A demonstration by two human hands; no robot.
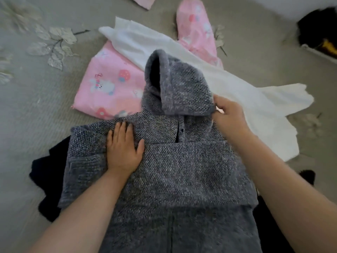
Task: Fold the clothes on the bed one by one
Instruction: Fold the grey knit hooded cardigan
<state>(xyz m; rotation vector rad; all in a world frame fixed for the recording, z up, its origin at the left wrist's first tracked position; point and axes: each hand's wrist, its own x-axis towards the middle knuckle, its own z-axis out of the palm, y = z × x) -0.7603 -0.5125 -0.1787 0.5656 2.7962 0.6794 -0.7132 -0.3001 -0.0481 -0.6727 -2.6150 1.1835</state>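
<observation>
A grey knitted hooded sweater [175,172] lies spread in front of me on the bed [36,110], its sleeves folded in over the body. My left hand [124,148] presses flat on the sweater's left shoulder with straight fingers. My right hand [228,112] grips the edge of the hood [178,88] and holds it lifted above the collar. A white garment [228,84] and a pink printed garment [109,84] lie beyond the sweater, the white one across the pink one.
Dark clothing [45,172] pokes out from under the sweater at the left and right. The bedspread is grey-beige with a leaf pattern. Another pink piece [144,1] lies at the far edge. A black and yellow object [321,33] sits at the top right.
</observation>
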